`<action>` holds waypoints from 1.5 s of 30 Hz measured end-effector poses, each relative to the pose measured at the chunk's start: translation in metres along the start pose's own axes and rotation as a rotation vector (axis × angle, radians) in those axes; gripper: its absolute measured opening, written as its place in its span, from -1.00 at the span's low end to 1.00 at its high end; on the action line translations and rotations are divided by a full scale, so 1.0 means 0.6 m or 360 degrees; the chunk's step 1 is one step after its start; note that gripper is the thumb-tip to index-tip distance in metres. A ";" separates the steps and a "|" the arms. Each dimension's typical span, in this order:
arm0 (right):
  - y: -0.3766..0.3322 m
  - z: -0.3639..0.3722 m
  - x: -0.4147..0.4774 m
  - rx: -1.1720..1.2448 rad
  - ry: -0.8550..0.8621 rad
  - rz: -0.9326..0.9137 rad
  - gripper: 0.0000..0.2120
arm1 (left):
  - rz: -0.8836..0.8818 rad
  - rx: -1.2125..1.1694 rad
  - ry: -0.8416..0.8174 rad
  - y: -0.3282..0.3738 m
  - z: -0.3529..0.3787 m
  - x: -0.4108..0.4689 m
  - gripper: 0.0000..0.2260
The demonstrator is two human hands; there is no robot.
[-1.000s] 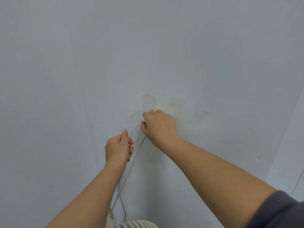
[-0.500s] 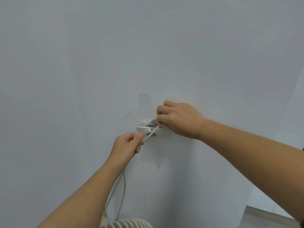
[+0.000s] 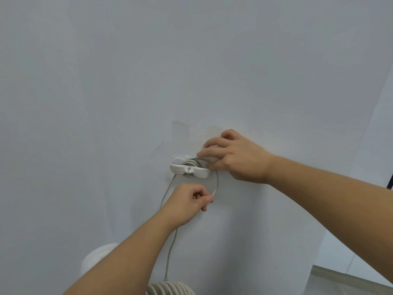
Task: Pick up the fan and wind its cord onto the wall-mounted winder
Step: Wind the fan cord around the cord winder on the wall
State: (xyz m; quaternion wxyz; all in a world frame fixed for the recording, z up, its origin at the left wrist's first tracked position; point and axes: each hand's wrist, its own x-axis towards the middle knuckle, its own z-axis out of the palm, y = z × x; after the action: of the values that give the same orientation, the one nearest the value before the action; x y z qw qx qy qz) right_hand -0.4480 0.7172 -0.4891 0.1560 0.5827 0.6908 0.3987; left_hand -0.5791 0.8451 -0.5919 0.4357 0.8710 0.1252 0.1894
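Winder point(image 3: 190, 168) on the wall carries several turns; right hand point(image 3: 238, 157) steadies cord point(image 3: 216, 181) at its right edge, fingers closed on it — left hand point(image 3: 187, 204), below, pinches the loop, fan point(image 3: 170, 288) lower still.

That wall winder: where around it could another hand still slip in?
Above and to the left of the winder the wall is bare. Its right side is taken by the right hand; below, the left hand holds the looping cord, with the fan underneath.
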 end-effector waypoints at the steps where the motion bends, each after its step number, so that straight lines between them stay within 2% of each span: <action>1: -0.001 0.000 0.000 0.0017 0.0004 0.0008 -0.62 | 0.0005 0.0066 -0.0014 -0.001 0.003 0.003 -0.86; 9: -0.024 0.006 0.000 0.0227 0.0144 0.0228 -0.68 | -0.0264 0.0487 -0.0025 -0.020 0.001 0.014 -0.85; 16: -0.048 0.008 0.003 0.0251 0.0193 0.0401 -0.70 | -0.0540 0.0603 0.0070 -0.033 -0.028 0.009 -0.81; 18: -0.064 0.012 0.007 0.0286 0.0165 0.0494 -0.64 | -0.0589 0.0562 0.0077 -0.037 -0.036 0.009 -0.84; 21: -0.085 0.008 0.025 0.0352 0.0051 0.0658 -0.50 | -0.0734 0.0229 0.0066 -0.037 -0.041 0.003 -0.83; 25: -0.093 -0.008 0.072 0.0443 -0.0079 0.0742 -0.61 | -0.0886 0.0010 0.0115 -0.039 -0.055 -0.006 -0.80; 29: -0.091 -0.019 0.110 0.0589 -0.0310 0.0783 -0.62 | -0.0870 0.0068 0.0357 -0.050 -0.079 -0.007 -0.72; 33: -0.078 -0.030 0.115 0.0798 -0.0450 0.0794 -0.58 | -0.0771 0.0123 0.0618 -0.058 -0.087 -0.003 -0.74; 40: -0.077 -0.034 0.118 0.0877 -0.0494 0.0788 -0.57 | -0.0665 0.0169 0.0999 -0.034 -0.079 0.014 -0.79; 45: -0.081 -0.034 0.120 0.0902 -0.0459 0.0823 -0.59 | -0.0362 0.0045 0.1198 -0.022 -0.078 0.019 -0.81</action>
State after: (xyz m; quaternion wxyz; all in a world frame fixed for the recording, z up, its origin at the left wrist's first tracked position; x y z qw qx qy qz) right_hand -0.5143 0.7764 -0.4939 -0.0211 0.8070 0.5751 0.1329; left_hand -0.5902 0.8906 -0.5740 0.3654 0.7271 0.3746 0.4444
